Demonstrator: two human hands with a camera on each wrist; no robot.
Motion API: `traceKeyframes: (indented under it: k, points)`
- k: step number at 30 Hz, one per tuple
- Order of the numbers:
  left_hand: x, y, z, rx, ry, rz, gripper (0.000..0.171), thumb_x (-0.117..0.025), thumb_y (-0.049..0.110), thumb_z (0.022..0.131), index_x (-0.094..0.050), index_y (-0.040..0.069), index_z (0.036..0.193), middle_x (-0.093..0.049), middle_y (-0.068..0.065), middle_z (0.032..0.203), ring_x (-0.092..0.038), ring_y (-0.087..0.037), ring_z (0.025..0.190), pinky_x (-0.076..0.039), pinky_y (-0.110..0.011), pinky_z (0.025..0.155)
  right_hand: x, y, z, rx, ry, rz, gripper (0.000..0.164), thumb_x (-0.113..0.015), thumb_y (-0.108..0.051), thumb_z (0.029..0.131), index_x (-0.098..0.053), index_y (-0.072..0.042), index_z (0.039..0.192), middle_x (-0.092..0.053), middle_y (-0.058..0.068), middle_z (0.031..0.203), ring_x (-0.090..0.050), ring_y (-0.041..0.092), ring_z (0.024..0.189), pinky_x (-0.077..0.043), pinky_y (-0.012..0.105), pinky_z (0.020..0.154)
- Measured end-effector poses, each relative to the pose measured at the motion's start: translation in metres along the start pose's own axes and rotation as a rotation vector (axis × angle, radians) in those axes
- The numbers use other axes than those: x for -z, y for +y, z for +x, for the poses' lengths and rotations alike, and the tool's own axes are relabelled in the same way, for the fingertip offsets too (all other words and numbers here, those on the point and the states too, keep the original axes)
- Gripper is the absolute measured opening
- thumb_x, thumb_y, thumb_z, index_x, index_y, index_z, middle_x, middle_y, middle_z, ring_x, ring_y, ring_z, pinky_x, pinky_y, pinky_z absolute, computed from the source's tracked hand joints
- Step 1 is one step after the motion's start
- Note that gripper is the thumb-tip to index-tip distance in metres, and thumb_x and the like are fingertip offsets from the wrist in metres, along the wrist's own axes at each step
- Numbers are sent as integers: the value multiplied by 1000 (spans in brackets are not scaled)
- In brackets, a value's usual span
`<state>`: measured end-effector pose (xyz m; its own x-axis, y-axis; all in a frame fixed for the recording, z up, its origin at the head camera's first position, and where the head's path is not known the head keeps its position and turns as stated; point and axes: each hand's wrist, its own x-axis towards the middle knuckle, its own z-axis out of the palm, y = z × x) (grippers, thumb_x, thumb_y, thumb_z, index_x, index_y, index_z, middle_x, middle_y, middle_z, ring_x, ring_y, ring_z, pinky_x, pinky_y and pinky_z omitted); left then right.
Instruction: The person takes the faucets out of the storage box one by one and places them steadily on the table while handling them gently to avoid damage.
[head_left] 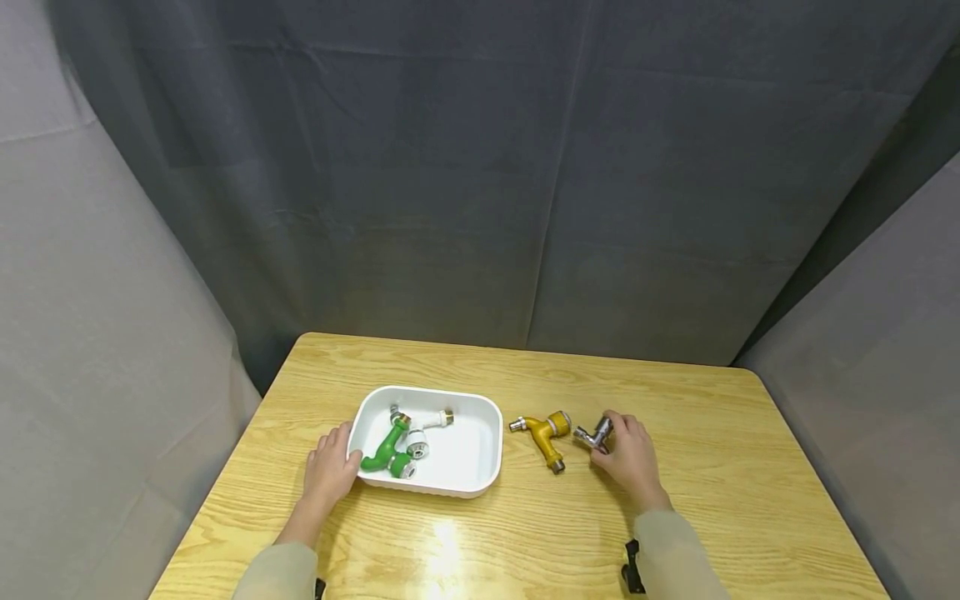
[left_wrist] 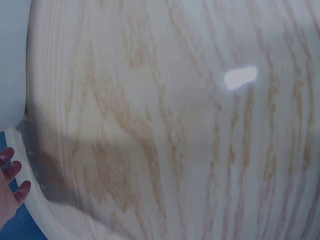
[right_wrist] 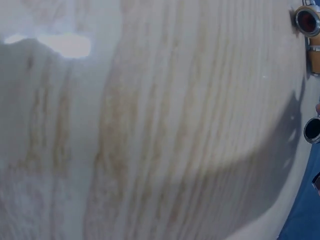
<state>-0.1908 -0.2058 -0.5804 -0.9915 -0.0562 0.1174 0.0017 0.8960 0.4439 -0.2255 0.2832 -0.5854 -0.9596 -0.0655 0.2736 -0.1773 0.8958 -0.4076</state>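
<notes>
A white plastic tray (head_left: 468, 454) holds a green faucet (head_left: 387, 446) and a white faucet (head_left: 417, 442). At the tray's left side my left hand (head_left: 330, 467) rests against the rim, thumb near its front corner; fingers (left_wrist: 11, 171) show at the left wrist view's edge. My right hand (head_left: 630, 454) holds a chrome faucet (head_left: 598, 433) between thumb and fingers, at or just above the table. Between the tray and that hand lies a yellow faucet (head_left: 547, 435). Only the open end of the chrome faucet (right_wrist: 313, 130) appears at the right wrist view's edge.
The wood-grain table (head_left: 525, 542) carries everything. A dark grey curtain (head_left: 450, 208) hangs behind its far edge, and light grey curtains (head_left: 112, 375) stand at both sides. Glare brightens the tabletop near the front.
</notes>
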Motion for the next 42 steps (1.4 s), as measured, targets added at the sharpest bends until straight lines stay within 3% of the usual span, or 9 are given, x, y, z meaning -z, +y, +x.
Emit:
traceKeyframes:
  k: [20, 42]
  points:
    - [0, 3, -1, 5, 14, 6, 49, -45, 23, 85, -40, 6, 131, -52, -17, 121, -46, -32, 106, -37, -47, 81, -8, 7, -5, -118, -126, 7, 72, -74, -26, 67, -44, -2, 128, -48, 25, 114, -47, 38, 101, -36, 54, 86]
    - [0, 2, 0, 17, -1, 6, 49, -46, 21, 86, -39, 7, 132, -51, -16, 122, -45, -32, 109, -37, -48, 83, -7, 10, -4, -145, -189, 15, 72, -70, -27, 72, -40, 0, 132, -49, 25, 117, -49, 39, 102, -40, 54, 83]
